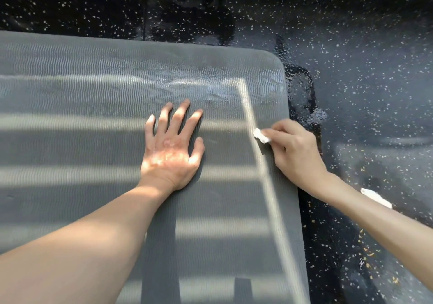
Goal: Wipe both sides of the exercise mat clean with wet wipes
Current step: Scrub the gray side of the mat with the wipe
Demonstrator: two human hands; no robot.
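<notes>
A gym: black speckled rubber floor (351,46) beneath a grey exercise mat (93,93).

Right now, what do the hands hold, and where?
The right hand pinches a wipe at one end; the left hand, flat on the mat, holds nothing.

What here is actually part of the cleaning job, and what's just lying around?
Part of the job:
- exercise mat, lying flat
- wet wipe, pinched in the right hand at the mat's right edge
- left hand, pressed flat on the mat

Just lying about:
- white scrap on the floor beside the mat, possibly another wipe
- speckled floor, with wet-looking patches
</notes>
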